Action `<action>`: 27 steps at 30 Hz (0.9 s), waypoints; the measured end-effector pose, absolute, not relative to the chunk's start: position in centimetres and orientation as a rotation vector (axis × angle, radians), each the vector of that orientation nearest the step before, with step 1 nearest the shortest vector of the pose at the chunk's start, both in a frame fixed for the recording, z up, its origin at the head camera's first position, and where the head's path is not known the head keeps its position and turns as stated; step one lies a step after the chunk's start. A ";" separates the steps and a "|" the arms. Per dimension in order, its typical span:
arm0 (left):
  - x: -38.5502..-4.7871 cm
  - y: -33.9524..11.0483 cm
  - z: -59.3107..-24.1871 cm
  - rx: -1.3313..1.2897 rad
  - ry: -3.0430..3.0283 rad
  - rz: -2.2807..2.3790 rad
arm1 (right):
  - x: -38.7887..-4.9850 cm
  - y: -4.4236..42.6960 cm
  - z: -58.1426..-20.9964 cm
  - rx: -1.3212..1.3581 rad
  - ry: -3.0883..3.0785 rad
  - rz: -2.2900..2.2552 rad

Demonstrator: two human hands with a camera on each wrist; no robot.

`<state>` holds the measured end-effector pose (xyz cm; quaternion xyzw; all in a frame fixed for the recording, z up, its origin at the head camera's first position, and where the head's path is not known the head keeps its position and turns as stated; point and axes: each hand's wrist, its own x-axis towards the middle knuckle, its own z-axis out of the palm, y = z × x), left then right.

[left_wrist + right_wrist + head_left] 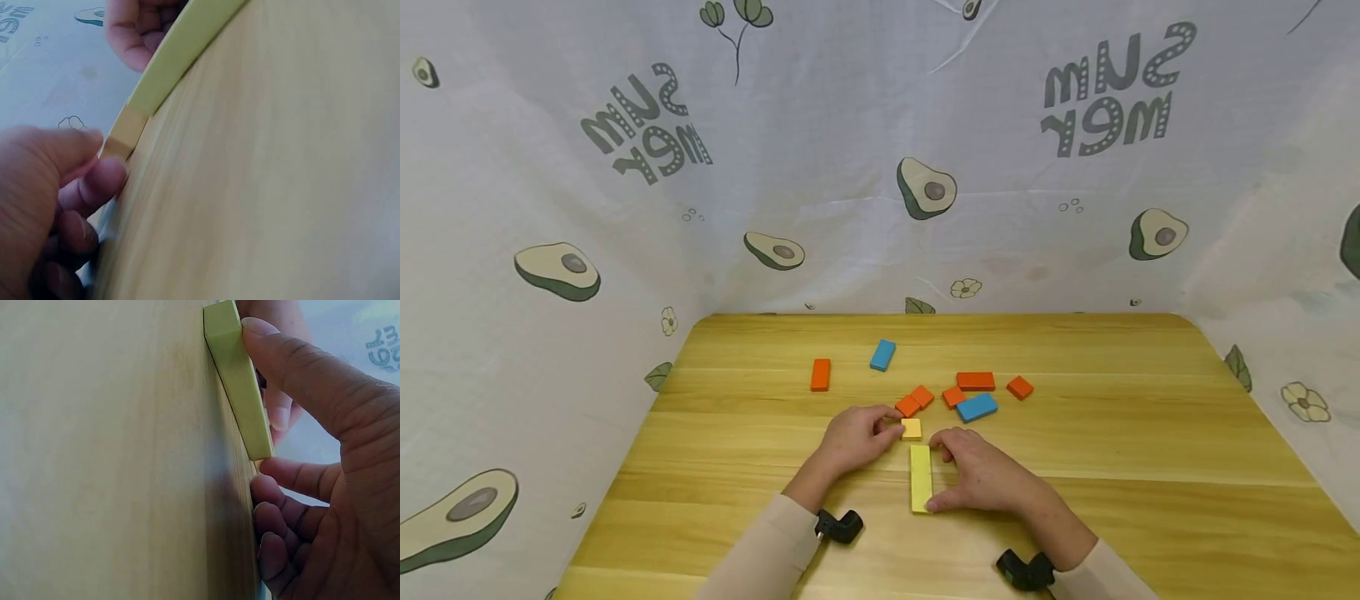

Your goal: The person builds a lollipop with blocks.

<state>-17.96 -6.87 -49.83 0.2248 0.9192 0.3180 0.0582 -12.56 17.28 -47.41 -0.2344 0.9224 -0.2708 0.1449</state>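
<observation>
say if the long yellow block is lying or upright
Lying: in the head view, the long yellow block stretches lengthwise along the table.

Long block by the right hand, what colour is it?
Yellow; the long block shows best in the head view.

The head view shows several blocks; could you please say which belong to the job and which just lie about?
In hand, it seems:
small yellow block, pinched by the left grip
long yellow block, held by the right grip

Apparently just lying about:
far blue block
near blue block
six orange-red blocks
</observation>
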 end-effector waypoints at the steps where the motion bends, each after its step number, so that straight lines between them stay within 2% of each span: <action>1: -17.9 -6.8 -50.0 0.668 2.803 0.972 | -12.6 17.3 -47.4 -0.675 2.656 -0.783; 10: -17.3 -6.6 -50.4 0.579 2.861 1.091 | -12.5 17.2 -47.8 -0.680 2.672 -0.775; 27: -16.9 -5.9 -50.5 0.532 2.921 1.024 | -12.3 16.9 -47.8 -0.682 2.711 -0.754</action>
